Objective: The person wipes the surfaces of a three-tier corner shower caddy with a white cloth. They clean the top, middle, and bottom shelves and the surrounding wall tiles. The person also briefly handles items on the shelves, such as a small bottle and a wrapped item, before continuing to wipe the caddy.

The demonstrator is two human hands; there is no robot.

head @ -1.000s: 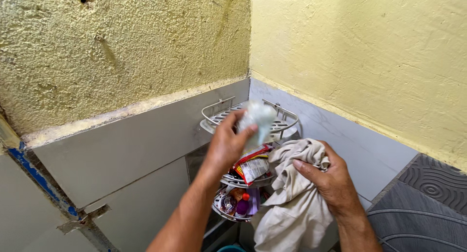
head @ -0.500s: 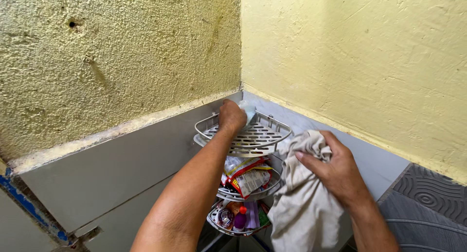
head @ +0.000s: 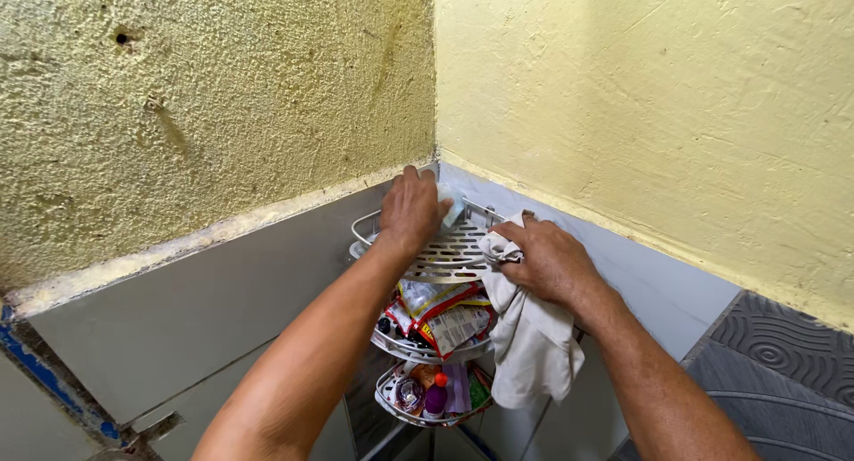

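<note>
Yellow plaster walls met above the slotted metal corner shelf (head: 449, 256), where my left hand (head: 411, 210) gripped a pale packet (head: 451, 208) at the back — my right hand (head: 544, 258), nearer the front rim, clutched a beige cloth (head: 532, 336).

Top shelf (head: 449, 256) of the corner rack is tight: two walls close its back, the left hand (head: 411, 208) fills the back corner, the right hand (head: 544, 258) and cloth (head: 531, 336) block the right front edge. Only the left front edge stays open. Lower tiers are crammed with packets (head: 442, 312).
</note>
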